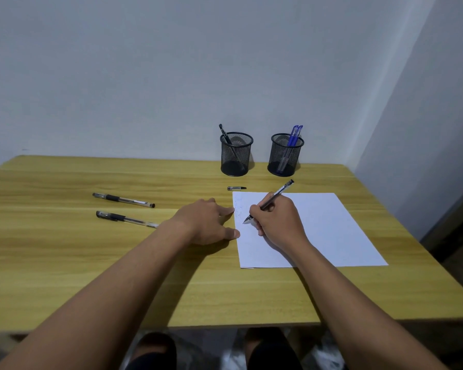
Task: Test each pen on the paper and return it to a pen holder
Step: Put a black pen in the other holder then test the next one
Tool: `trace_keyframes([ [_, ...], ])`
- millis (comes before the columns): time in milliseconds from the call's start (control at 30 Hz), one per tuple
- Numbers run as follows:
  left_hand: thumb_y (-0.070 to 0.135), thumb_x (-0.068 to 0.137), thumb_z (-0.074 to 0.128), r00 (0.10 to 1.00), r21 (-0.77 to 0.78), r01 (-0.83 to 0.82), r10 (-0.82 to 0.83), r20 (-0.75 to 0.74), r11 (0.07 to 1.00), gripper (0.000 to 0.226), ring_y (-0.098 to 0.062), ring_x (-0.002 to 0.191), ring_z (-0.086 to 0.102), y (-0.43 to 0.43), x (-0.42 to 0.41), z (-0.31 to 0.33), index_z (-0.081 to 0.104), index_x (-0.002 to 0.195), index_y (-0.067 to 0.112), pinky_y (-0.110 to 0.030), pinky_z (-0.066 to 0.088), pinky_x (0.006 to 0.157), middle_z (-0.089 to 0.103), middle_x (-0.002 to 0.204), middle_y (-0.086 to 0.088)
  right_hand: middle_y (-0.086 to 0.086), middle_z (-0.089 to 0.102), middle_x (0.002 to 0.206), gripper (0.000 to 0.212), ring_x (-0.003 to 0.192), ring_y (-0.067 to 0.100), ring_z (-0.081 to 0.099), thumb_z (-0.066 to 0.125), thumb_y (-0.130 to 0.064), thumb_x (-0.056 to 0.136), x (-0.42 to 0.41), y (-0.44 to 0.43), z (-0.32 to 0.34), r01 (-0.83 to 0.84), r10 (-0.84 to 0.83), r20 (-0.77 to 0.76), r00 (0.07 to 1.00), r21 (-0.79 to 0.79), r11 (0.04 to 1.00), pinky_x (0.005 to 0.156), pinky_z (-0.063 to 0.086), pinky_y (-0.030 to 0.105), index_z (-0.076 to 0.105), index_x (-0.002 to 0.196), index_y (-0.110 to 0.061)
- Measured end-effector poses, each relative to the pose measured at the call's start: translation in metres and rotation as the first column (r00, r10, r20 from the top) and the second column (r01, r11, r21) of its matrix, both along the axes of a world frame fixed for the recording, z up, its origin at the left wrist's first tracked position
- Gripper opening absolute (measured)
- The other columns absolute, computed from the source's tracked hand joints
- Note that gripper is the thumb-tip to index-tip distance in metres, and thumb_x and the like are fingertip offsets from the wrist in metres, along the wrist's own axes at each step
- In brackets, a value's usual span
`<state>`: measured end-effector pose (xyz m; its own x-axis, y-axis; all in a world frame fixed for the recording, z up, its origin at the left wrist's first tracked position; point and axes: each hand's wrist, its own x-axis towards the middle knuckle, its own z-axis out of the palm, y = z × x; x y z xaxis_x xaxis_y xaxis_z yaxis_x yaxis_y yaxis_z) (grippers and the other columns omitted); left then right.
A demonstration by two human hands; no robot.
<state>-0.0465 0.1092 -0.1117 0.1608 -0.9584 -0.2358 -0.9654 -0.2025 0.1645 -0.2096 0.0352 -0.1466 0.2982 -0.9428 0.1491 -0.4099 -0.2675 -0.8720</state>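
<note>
While the right hand (277,220) grips an uncapped black pen (271,200) in a writing hold, its tip rests on the white paper (318,228) near the sheet's left edge, just below a few faint blue marks (238,208). The pen's barrel slants up and to the right, its rear end rising above the knuckles. The left hand (206,222) holds nothing; it lies palm down on the wooden desk (91,263), fingers loosely spread, with the fingertips (230,210) and thumb touching the paper's left edge.

A small black pen cap (236,188) lies on the desk just beyond the paper's far left corner. Two capped black pens lie well to the left of the hands, roughly parallel: the farther one (123,200) is fully in view, while the nearer one (126,218) has its right end hidden behind the left wrist.

At the back of the desk, against the wall (145,76), stand two black mesh pen holders side by side but apart. The left holder (236,154) contains one black pen (225,134) leaning to the left. The right holder (286,154) contains two blue pens (293,137) leaning to the right, close together.

Below the desk's near edge, the person's knees (155,351) in dark clothing are visible.
</note>
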Motion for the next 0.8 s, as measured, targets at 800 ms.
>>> trace_keyframes([
  [800, 0.04, 0.093, 0.059, 0.997, -0.356, -0.07, 0.06, -0.039, 0.932, 0.031, -0.023, 0.115, 0.058, -0.095, 0.028, -0.004, 0.066, 0.12, 0.028, -0.037, 0.05, 0.089, 0.069, 0.119, 0.002, 0.008, 0.061, 0.064, 0.018, 0.055, 0.017, 0.055, 0.067, -0.012, 0.094, 0.0, -0.056, 0.032, 0.014, -0.092, 0.368, 0.925, 0.209, 0.978, 0.053, 0.051, 0.032, 0.071, 0.08, -0.001],
])
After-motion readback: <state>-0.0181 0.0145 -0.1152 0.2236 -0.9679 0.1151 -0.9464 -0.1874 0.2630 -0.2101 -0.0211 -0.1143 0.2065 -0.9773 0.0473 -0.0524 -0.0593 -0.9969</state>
